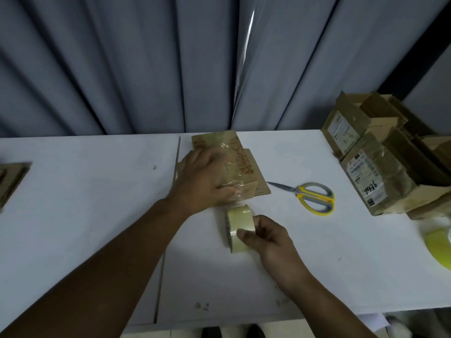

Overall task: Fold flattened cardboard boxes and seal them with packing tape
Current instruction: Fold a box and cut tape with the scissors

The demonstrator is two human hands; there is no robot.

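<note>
A small brown cardboard box (240, 164), partly wrapped in clear tape, stands on the white table (85, 203) near its middle. My left hand (205, 179) lies on top of the box, fingers spread and pressing a strip of tape down at its near edge. Just in front of the box, my right hand (266, 236) grips a roll of clear packing tape (238, 226) standing on edge. A short stretch of tape runs from the roll up to the box.
Yellow-handled scissors (310, 195) lie right of the box. A pile of flattened, labelled cardboard boxes (380, 164) fills the right end of the table. A yellow tape roll (439, 247) sits at the right edge. Flat cardboard (12, 181) lies at the far left. Curtains hang behind.
</note>
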